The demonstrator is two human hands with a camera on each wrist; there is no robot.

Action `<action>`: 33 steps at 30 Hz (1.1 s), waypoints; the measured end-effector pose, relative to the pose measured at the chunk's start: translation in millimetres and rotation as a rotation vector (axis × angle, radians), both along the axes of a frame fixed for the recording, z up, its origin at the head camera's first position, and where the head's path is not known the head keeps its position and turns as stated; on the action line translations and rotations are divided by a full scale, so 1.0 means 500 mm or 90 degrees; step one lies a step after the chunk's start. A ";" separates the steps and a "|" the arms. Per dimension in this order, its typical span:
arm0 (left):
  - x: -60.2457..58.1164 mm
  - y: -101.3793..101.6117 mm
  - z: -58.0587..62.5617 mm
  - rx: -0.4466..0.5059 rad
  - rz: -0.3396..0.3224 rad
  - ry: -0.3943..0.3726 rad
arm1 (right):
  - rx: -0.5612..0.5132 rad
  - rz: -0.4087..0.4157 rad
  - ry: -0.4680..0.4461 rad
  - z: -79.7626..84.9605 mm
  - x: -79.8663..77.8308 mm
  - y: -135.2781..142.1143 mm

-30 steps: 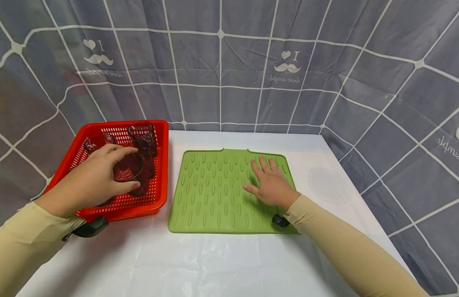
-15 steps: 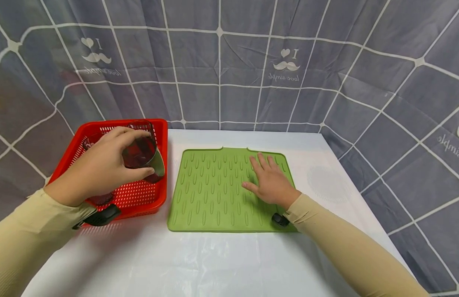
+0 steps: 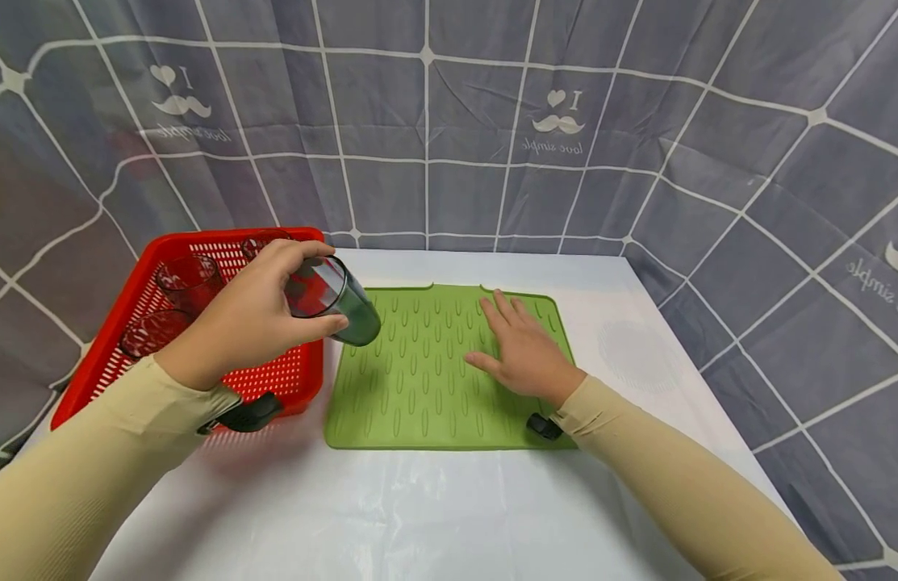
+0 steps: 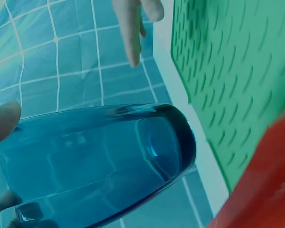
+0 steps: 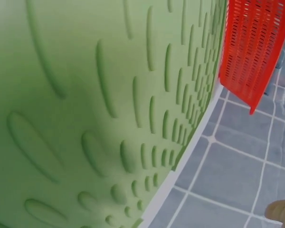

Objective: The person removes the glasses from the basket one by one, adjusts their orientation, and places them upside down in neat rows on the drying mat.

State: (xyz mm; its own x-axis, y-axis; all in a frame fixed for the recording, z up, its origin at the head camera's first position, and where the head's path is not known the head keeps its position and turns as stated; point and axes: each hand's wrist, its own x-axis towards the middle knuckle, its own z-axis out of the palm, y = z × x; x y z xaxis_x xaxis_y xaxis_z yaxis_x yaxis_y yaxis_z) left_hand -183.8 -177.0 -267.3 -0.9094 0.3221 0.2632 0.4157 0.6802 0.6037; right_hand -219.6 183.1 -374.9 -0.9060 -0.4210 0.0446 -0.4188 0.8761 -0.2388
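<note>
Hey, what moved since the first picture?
The left hand, already holding the dark glass, carried it out of the red basket, rightward to the green mat's left side. It has not let go. The right hand stayed over the mat, and other glasses stayed in the basket.

Bright, diffuse light produces soft shadows and faint glare on the tabletop [image 3: 390,508]; the left wrist view exhibits a cyan cast and blurred red basket [image 4: 266,185].
</note>
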 end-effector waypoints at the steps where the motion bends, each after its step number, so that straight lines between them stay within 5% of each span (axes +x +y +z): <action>1: -0.002 0.007 -0.004 0.001 -0.001 -0.002 | -0.005 0.002 -0.002 0.001 0.001 -0.001; 17: -0.030 0.093 -0.091 0.085 -0.064 -0.026 | -0.120 0.063 -0.043 0.010 0.012 -0.022; 33: -0.025 0.145 -0.136 0.144 -0.087 -0.038 | -0.212 0.128 -0.094 -0.009 0.017 -0.029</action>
State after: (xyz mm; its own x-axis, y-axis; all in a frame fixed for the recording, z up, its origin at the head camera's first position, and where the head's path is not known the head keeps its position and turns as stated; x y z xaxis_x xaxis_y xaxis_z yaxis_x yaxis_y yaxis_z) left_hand -196.2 -104.5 -335.2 -0.8779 0.3817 0.2892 0.4529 0.4658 0.7602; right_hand -211.3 168.8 -379.3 -0.8139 -0.5749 0.0844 -0.5142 0.6449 -0.5654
